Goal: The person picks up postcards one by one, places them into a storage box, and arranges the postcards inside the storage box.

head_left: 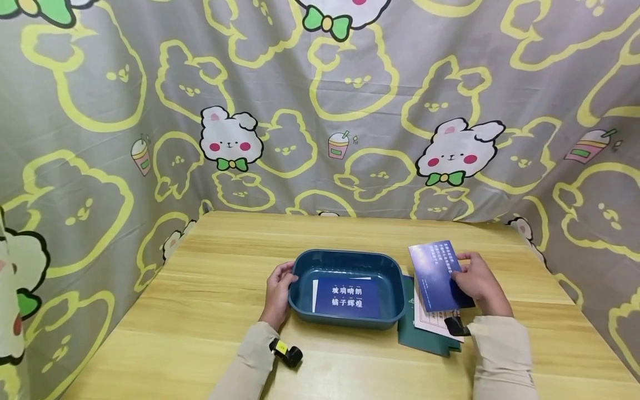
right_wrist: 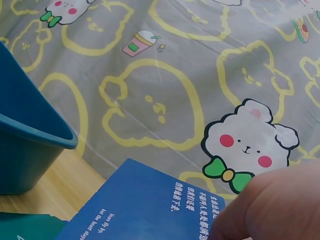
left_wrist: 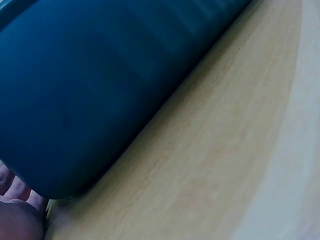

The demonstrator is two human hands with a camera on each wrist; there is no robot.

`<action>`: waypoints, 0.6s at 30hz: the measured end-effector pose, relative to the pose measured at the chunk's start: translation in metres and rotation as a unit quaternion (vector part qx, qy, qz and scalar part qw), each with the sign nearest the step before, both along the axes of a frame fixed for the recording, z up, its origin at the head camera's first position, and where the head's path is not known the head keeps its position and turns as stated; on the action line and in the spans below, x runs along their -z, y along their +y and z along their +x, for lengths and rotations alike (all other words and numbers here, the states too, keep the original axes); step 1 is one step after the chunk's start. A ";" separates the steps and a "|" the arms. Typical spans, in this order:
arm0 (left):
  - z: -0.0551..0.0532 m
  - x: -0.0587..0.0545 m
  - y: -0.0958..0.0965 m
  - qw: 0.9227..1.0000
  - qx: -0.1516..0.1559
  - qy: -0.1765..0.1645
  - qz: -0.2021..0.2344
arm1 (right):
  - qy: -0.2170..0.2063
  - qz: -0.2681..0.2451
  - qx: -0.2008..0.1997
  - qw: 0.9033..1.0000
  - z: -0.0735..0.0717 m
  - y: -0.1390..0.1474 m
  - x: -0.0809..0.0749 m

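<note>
A dark blue plastic basin stands on the table. My left hand grips its left end, thumb over the rim and fingers along the outer wall. Inside lies a blue card with white Chinese characters, over paler cards whose edges show. To the basin's right my right hand holds another blue card by its right edge, tilted, with the thumb on its printed face. Below that card lie a white printed card and a dark green card, both partly covered.
The wooden table extends around the basin. Behind it and at the sides hangs a grey curtain with cartoon bears. A black wrist device sits on my left sleeve.
</note>
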State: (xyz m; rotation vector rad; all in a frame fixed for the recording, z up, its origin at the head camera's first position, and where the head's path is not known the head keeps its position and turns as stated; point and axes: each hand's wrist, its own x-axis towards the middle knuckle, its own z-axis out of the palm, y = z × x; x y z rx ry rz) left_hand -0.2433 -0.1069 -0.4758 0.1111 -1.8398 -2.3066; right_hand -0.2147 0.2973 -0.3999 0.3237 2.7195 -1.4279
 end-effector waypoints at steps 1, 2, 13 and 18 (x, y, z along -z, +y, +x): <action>0.000 0.000 0.000 1.000 0.000 0.000 0.000 | 0.003 0.000 0.001 1.000 0.000 -0.001 0.000; 0.000 0.000 -0.001 1.000 0.001 0.000 0.001 | 0.006 0.000 0.002 1.000 0.000 -0.002 0.000; -0.002 0.000 -0.001 1.000 -0.002 -0.001 -0.007 | 0.040 -0.005 0.031 0.999 0.001 -0.009 -0.007; -0.002 0.000 0.000 1.000 -0.004 0.001 -0.005 | 0.054 -0.004 0.036 0.998 0.001 -0.012 -0.011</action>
